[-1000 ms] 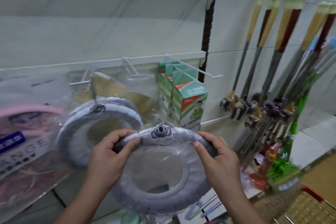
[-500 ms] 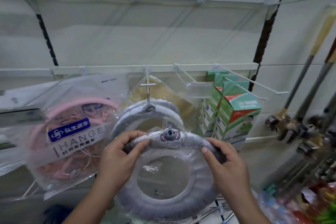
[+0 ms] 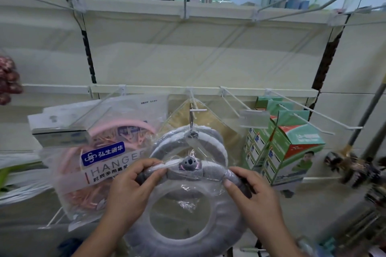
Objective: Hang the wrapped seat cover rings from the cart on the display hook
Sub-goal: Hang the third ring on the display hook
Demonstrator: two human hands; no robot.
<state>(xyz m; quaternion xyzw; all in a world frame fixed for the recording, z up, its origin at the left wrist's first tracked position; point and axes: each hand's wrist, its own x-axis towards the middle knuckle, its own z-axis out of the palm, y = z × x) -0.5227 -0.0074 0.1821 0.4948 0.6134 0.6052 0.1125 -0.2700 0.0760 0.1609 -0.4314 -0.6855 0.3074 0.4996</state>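
I hold a grey seat cover ring in clear plastic wrap upright before the shelf. A small grey koala face sits at its top. My left hand grips the ring's upper left and my right hand grips its upper right. Just behind and above it, another wrapped grey-and-white ring hangs from the display hook. The held ring's top lies a little below that hook's tip. The cart is out of view.
A bag of pink hangers hangs to the left of the hook. Green and red boxes hang on hooks to the right, with an empty hook between. Broom handles lean at far right.
The view has swung left and upward, bringing the hook and hanging ring to the centre. Both hands keep the same grip, and the held ring now sits closer beneath the hook.
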